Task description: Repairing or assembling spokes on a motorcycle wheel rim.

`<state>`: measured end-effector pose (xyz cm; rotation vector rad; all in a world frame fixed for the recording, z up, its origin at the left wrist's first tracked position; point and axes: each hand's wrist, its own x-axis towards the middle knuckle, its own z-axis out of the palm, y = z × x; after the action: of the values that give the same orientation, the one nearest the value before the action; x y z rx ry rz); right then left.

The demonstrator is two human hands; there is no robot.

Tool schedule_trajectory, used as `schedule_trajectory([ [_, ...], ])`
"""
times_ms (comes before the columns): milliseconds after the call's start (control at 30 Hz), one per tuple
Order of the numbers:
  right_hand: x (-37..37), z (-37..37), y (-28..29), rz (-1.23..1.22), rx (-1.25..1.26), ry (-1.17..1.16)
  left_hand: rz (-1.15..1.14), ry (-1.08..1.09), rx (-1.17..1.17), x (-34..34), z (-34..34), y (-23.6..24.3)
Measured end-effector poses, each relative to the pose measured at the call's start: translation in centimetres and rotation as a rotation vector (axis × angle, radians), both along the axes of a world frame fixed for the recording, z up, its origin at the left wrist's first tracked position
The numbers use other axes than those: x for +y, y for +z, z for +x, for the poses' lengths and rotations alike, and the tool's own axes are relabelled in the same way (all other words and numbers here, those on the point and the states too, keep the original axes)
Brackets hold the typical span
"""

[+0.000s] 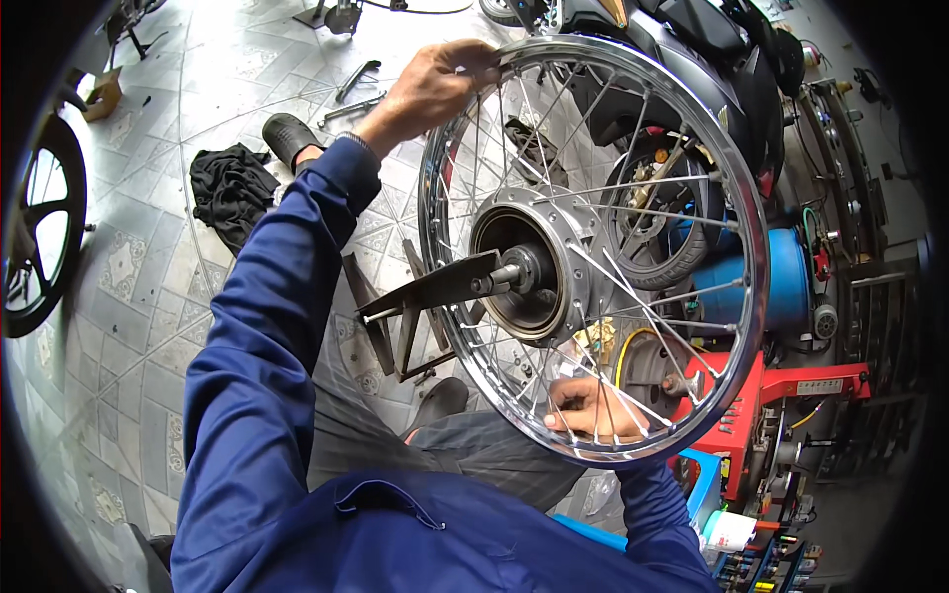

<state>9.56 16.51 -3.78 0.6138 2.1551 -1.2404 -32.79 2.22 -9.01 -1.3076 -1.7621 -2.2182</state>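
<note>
A spoked motorcycle wheel [732, 158] with a shiny chrome rim stands in front of me on a dark metal stand [435, 284]. The stand's arm meets the axle at the grey hub [576, 267]. At the rim's upper left, my left hand [440, 87] is closed, its fingers curled over the edge and partly hidden. My right hand [598, 407] shows through the spokes near the bottom of the rim. Its fingers are bent and pinched together beside the spoke ends; what lies between them is too small to make out.
A parked motorcycle [682, 59] stands beyond the wheel. To the right are a blue tank [766, 287] and a red machine [746, 415]. A black cloth [232, 193] and hand tools [356, 81] lie on the tiled floor. Another wheel [44, 222] is at far left.
</note>
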Motion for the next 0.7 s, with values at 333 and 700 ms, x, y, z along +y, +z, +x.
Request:
schedule_trajectory([
  [333,1.3,0.3,-4.3,0.003,-0.012,-0.001,-0.200,0.125,0.098,0.2,-0.2,0.9],
  [700,0.3,0.6,-4.6,-0.075,0.066,-0.159,-0.065,0.006,-0.054,0.5,0.0,-0.7],
])
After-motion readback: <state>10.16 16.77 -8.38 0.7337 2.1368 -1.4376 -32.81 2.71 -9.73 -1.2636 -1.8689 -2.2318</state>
